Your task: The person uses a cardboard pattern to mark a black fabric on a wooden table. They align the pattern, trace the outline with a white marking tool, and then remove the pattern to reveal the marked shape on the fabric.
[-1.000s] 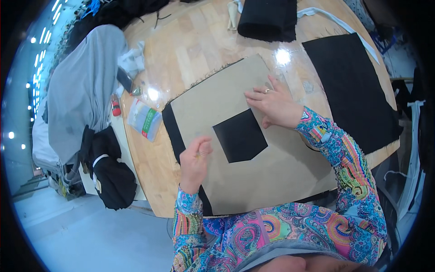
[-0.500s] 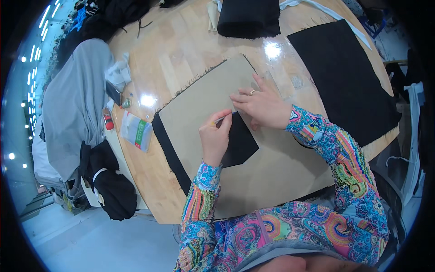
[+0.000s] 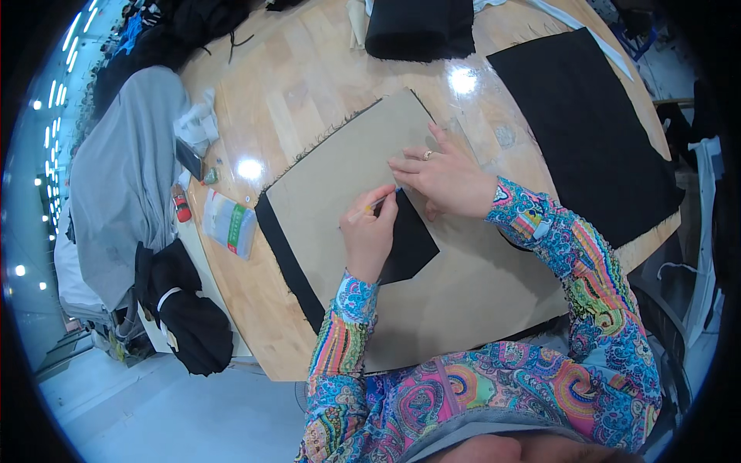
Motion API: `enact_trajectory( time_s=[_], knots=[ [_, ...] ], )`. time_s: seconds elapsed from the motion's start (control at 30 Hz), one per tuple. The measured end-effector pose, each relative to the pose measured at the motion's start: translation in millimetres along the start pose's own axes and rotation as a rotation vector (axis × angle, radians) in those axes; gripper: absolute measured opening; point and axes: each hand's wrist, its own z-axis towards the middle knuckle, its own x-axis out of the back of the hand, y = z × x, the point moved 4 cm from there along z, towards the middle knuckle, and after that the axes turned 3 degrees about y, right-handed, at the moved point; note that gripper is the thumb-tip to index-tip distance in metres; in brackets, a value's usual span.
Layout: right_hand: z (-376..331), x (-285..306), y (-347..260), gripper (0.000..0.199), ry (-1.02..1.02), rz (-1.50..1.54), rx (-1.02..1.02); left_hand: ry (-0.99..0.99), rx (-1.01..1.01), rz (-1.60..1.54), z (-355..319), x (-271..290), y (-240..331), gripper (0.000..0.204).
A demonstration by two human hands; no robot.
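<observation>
Pinching a pencil (image 3: 376, 205) narrowly, the left hand (image 3: 369, 231) marks the black patch (image 3: 409, 243) at its 12 o'clock edge; the right hand (image 3: 444, 179), fingers spread flat, presses the card (image 3: 324, 193) at 1 o'clock.

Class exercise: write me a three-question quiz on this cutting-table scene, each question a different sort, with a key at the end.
1. True or false: the right hand lies flat on the card template.
2. The left hand holds: A) scissors B) a marker C) a tape
3. What colour is the cut-out in the template?

Key: 1 true. 2 B, a thin marking tool pinched in the fingers, its tip at the cut-out's edge. 3 black, the fabric underneath showing through.
</observation>
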Motion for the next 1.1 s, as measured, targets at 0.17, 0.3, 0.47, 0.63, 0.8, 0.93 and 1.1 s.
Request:
enact_trajectory(
  time_s=[0.17, 0.3, 0.47, 0.63, 0.8, 0.93, 1.1],
  knots=[
    [-1.6, -3.0, 1.8, 0.074, 0.007, 0.006, -0.011, 0.12, 0.163, -0.175, -16.0, 18.8, -2.5, 0.012],
    [-2.0, -4.0, 2.0, 0.076, 0.048, -0.007, 0.007, 0.205, 0.344, -0.527, -31.4, 67.5, -8.8, 0.013],
    [-2.4, -4.1, 1.4, 0.076, 0.068, -0.016, 0.013, 0.251, 0.353, -0.453, -44.6, 95.1, -39.5, 0.012],
    [-1.6, -2.4, -1.6, 0.075, 0.065, -0.034, 0.009, 0.241, 0.295, -0.38, -41.1, 80.4, -52.6, 0.012],
    [-1.9, -1.7, -1.4, 0.076, 0.056, -0.027, -0.007, 0.263, 0.267, -0.19, -35.8, 76.3, -47.8, 0.012],
    [-2.1, -0.7, -1.9, 0.077, 0.031, -0.02, -0.022, 0.257, 0.266, -0.156, -36.0, 76.4, -44.0, 0.013],
    [-2.5, -1.7, -0.9, 0.077, 0.016, -0.008, -0.029, 0.252, 0.195, -0.036, -36.3, 73.9, -41.4, 0.014]
  ],
)
